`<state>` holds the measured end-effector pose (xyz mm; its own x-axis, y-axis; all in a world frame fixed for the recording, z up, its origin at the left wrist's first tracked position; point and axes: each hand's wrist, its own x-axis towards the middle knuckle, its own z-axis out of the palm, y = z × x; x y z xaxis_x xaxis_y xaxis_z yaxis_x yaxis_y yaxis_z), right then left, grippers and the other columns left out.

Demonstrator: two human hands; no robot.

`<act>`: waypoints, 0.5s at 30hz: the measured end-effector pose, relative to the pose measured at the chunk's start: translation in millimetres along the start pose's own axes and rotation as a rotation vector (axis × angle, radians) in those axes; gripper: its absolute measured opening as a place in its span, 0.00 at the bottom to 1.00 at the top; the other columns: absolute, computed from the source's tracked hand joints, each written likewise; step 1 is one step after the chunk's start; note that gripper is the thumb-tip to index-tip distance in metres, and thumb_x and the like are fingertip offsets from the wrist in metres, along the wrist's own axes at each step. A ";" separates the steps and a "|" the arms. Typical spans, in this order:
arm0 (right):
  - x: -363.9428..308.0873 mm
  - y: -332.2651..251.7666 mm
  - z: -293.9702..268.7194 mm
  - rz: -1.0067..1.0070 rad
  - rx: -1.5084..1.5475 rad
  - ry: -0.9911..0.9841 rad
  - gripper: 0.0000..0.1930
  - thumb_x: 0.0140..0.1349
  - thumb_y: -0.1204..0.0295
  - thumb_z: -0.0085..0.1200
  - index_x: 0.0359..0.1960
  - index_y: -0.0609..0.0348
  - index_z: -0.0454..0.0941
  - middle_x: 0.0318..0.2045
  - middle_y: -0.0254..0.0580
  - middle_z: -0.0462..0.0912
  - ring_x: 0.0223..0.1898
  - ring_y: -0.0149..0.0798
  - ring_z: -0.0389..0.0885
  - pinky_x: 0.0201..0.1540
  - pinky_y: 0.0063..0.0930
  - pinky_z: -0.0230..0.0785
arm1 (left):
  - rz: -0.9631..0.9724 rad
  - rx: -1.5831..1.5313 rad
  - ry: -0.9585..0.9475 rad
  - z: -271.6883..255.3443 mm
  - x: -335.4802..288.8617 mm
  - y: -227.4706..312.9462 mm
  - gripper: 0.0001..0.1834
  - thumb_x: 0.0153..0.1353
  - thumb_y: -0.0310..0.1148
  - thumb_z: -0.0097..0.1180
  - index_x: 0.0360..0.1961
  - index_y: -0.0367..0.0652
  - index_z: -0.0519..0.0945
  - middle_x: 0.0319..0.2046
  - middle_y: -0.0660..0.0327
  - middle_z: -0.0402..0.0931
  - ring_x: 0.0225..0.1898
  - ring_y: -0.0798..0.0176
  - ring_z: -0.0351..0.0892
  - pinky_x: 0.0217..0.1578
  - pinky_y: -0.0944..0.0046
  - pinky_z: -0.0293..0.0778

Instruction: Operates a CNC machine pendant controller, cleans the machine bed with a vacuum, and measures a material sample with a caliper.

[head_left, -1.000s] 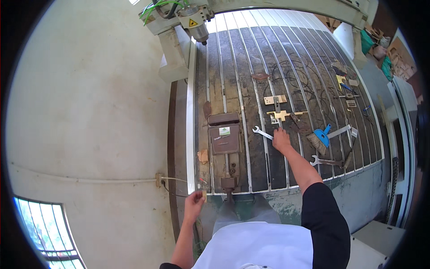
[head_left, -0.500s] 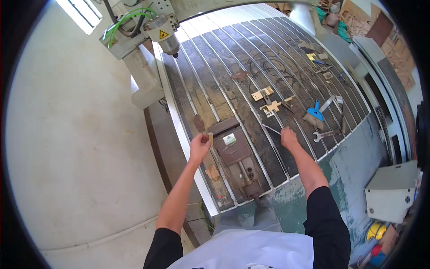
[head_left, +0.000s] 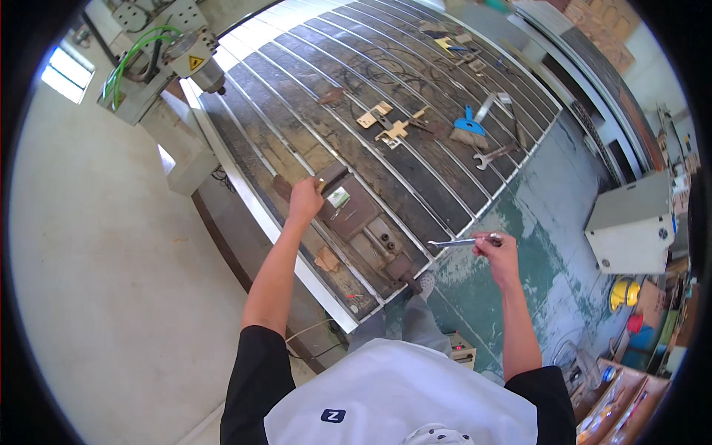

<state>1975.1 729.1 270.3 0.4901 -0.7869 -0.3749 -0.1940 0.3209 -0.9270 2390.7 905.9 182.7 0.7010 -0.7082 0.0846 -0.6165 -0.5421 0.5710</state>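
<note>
A brown machine vise (head_left: 359, 211) lies on the slotted machine bed (head_left: 415, 163), with a small green-and-white box (head_left: 338, 197) on top of it. My left hand (head_left: 305, 199) is closed at the left end of the vise's jaws, pinching a small yellowish piece (head_left: 320, 185) that the fingers mostly cover. Past the bed's front edge, my right hand (head_left: 498, 254) grips a slim silver wrench (head_left: 456, 242) by one end. Its other end points left, over the edge of the bed near the vise screw.
Flat wooden pieces (head_left: 393, 132), a blue-handled brush (head_left: 469, 127) and a large open-end wrench (head_left: 492, 155) lie farther back on the bed. A spindle head (head_left: 197, 63) hangs at the far left. A pale metal cabinet (head_left: 630, 222) stands on the right.
My right hand has drawn the wrench back toward me, from over the bed to beyond its front edge. My left hand stays by the vise jaws. The view has turned to the right.
</note>
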 end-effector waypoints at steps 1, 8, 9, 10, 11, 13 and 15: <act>-13.0 7.5 1.4 0.005 0.007 0.016 0.09 0.49 0.85 0.59 0.33 0.67 0.80 0.31 0.43 0.83 0.29 0.30 0.79 0.33 0.24 0.73 | 0.040 0.076 0.002 1.5 1.7 1.0 0.08 0.48 0.22 0.51 0.30 0.34 0.80 0.30 0.44 0.77 0.36 0.42 0.77 0.40 0.51 0.72; -89.2 18.7 20.4 -0.155 -0.088 0.028 0.08 0.47 0.86 0.59 0.28 0.62 0.77 0.34 0.42 0.83 0.35 0.30 0.79 0.39 0.24 0.72 | 0.122 0.219 -0.121 8.7 8.7 4.6 0.10 0.47 0.23 0.51 0.32 0.35 0.80 0.34 0.43 0.76 0.37 0.42 0.77 0.40 0.50 0.73; -95.5 22.0 22.5 -0.249 -0.185 -0.043 0.08 0.47 0.85 0.59 0.28 0.62 0.76 0.34 0.42 0.83 0.34 0.30 0.79 0.38 0.24 0.72 | 0.129 0.221 -0.127 9.3 9.3 3.6 0.10 0.47 0.23 0.51 0.32 0.35 0.80 0.34 0.43 0.76 0.37 0.42 0.77 0.40 0.50 0.73; -99.9 24.0 25.7 -0.343 -0.282 -0.116 0.07 0.48 0.85 0.59 0.27 0.62 0.74 0.34 0.42 0.83 0.33 0.30 0.80 0.37 0.25 0.72 | 0.129 0.255 -0.126 9.7 10.4 2.5 0.09 0.48 0.23 0.51 0.31 0.34 0.80 0.34 0.43 0.76 0.37 0.42 0.77 0.39 0.50 0.74; -104.4 23.7 29.1 -0.339 -0.281 -0.107 0.07 0.48 0.85 0.59 0.27 0.62 0.74 0.34 0.42 0.83 0.33 0.30 0.80 0.37 0.25 0.72 | 0.130 0.286 -0.128 11.5 10.1 4.8 0.08 0.48 0.23 0.51 0.30 0.34 0.80 0.34 0.43 0.76 0.37 0.42 0.77 0.39 0.49 0.74; -112.5 21.2 38.6 -0.370 -0.407 -0.213 0.08 0.47 0.84 0.58 0.27 0.62 0.73 0.33 0.42 0.82 0.31 0.35 0.81 0.35 0.26 0.73 | 0.130 0.303 -0.128 12.6 7.7 6.8 0.08 0.49 0.23 0.51 0.30 0.34 0.80 0.34 0.43 0.76 0.37 0.42 0.77 0.39 0.49 0.74; -117.4 28.0 45.2 -0.389 -0.465 -0.243 0.10 0.46 0.85 0.58 0.28 0.61 0.72 0.33 0.43 0.81 0.31 0.38 0.81 0.35 0.27 0.73 | 0.130 0.319 -0.122 12.3 7.0 11.8 0.08 0.50 0.23 0.50 0.30 0.33 0.79 0.33 0.43 0.76 0.37 0.42 0.77 0.38 0.50 0.74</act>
<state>1950.5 854.3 288.5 0.7661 -0.6408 -0.0501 -0.2844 -0.2681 -0.9205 2383.9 888.9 179.9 0.5733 -0.8188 0.0308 -0.7919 -0.5441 0.2771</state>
